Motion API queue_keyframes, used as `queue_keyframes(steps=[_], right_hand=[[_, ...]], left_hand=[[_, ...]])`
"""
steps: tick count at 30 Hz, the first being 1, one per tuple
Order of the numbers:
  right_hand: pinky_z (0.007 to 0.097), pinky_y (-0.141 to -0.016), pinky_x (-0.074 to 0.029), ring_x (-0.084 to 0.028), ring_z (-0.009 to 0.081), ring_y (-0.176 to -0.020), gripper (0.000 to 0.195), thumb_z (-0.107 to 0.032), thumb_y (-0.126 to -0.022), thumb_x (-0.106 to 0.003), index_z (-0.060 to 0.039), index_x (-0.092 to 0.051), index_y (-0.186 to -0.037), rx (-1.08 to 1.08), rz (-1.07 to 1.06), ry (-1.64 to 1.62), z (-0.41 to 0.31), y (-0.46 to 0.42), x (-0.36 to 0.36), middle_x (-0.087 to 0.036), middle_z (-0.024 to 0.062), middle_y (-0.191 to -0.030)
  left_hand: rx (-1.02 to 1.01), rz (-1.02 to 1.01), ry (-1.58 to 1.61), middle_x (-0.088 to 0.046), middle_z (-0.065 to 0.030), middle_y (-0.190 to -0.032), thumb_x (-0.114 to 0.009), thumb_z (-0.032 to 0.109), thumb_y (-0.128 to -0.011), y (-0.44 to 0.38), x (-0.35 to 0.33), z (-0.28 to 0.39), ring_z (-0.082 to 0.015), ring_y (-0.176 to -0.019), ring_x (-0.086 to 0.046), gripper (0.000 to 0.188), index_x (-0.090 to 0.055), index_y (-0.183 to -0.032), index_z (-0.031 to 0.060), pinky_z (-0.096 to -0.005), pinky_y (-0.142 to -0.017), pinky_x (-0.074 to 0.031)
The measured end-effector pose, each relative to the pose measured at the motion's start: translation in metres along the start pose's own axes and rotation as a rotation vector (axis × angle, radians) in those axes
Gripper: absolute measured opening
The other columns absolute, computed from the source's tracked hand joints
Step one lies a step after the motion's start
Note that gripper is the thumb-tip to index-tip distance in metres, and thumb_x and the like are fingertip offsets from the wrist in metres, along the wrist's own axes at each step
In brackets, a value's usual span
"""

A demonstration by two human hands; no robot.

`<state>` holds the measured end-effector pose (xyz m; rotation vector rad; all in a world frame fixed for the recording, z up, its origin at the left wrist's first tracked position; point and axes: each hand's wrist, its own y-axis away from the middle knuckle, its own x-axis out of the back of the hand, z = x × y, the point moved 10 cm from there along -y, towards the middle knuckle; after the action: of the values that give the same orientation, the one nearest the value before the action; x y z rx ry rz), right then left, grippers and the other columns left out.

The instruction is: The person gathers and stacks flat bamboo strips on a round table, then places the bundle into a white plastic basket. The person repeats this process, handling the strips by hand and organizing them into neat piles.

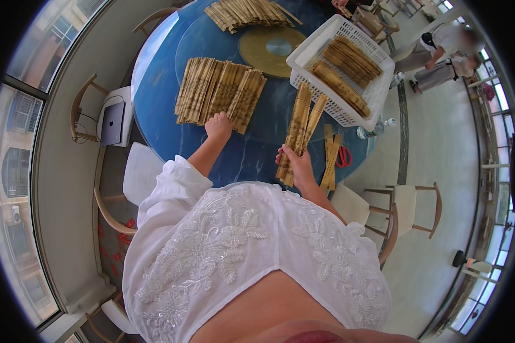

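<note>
My right hand (298, 163) is closed around several long, patterned bamboo-like pieces (302, 115), which look like folded fans and point away from me. The fingers of my left hand (218, 128) touch the near edge of a wide row of similar pieces (219, 92) lying side by side on the blue round table (257, 158); whether they grip one is unclear. A white plastic basket (298, 60) at the right holds two more bundles, the nearer one (341, 90) and the farther one (352, 60). Another pile (249, 15) of slats lies at the far side.
Flat yellowish strips (330, 160) and red-handled scissors (344, 157) lie near the right edge, with a plastic bottle (371, 129) beyond. A gold disc (264, 51) is at the table's middle. Chairs (405, 206) stand around, one with a laptop (113, 124). Two people (444, 47) are at upper right.
</note>
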<state>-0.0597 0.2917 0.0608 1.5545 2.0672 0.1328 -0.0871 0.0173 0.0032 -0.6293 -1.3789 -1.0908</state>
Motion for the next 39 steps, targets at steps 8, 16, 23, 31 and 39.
queue_keyframes(steps=[8,16,23,31,39], right_hand=[[0.0319,-0.065,-0.056,-0.063,0.0169,-0.071,0.026,-0.018,-0.087,-0.066,-0.0038,-0.05,-0.102,0.011,-0.002,-0.001,0.0,-0.002,0.003,-0.062,0.0085,-0.086],[0.0326,-0.066,-0.057,-0.064,0.0171,-0.073,0.029,-0.017,-0.088,-0.065,-0.004,-0.047,-0.106,-0.031,-0.019,-0.022,0.003,-0.004,0.001,-0.061,0.0092,-0.088],[0.0324,-0.066,-0.057,-0.064,0.0178,-0.074,0.029,-0.017,-0.087,-0.065,-0.0035,-0.048,-0.106,-0.027,-0.023,-0.004,0.002,-0.004,0.005,-0.062,0.0096,-0.087],[0.0327,-0.066,-0.057,-0.064,0.0179,-0.074,0.029,-0.016,-0.087,-0.065,-0.0033,-0.048,-0.106,-0.036,-0.007,-0.023,0.006,-0.003,0.005,-0.061,0.0099,-0.088],[0.0329,-0.065,-0.057,-0.064,0.018,-0.073,0.028,-0.016,-0.087,-0.065,-0.0034,-0.048,-0.105,-0.005,-0.002,-0.034,0.002,-0.003,0.006,-0.061,0.0093,-0.086]], left_hand=[[-0.002,-0.05,0.063,-0.059,-0.0132,-0.107,-0.059,0.023,-0.088,-0.01,-0.014,0.001,-0.0309,-0.095,-0.062,0.023,-0.058,-0.101,0.0039,-0.041,-0.076,-0.052],[0.05,-0.174,0.095,-0.061,-0.0144,-0.106,-0.059,0.02,-0.089,-0.008,-0.008,-0.001,-0.0308,-0.092,-0.062,0.021,-0.061,-0.101,0.0022,-0.0394,-0.075,-0.055],[0.057,-0.1,0.137,-0.062,-0.0142,-0.101,-0.061,0.019,-0.088,-0.017,-0.01,-0.007,-0.0304,-0.093,-0.062,0.02,-0.061,-0.1,0.0026,-0.0401,-0.075,-0.054],[0.053,-0.07,0.186,-0.062,-0.015,-0.099,-0.059,0.017,-0.088,-0.017,-0.012,-0.016,-0.0306,-0.091,-0.062,0.015,-0.06,-0.094,0.0029,-0.0401,-0.074,-0.052],[0.073,-0.222,0.819,-0.064,-0.0159,-0.09,-0.056,0.013,-0.089,-0.01,-0.02,-0.014,-0.0264,-0.076,-0.064,0.026,-0.059,-0.109,-0.0037,-0.0356,-0.068,-0.053]])
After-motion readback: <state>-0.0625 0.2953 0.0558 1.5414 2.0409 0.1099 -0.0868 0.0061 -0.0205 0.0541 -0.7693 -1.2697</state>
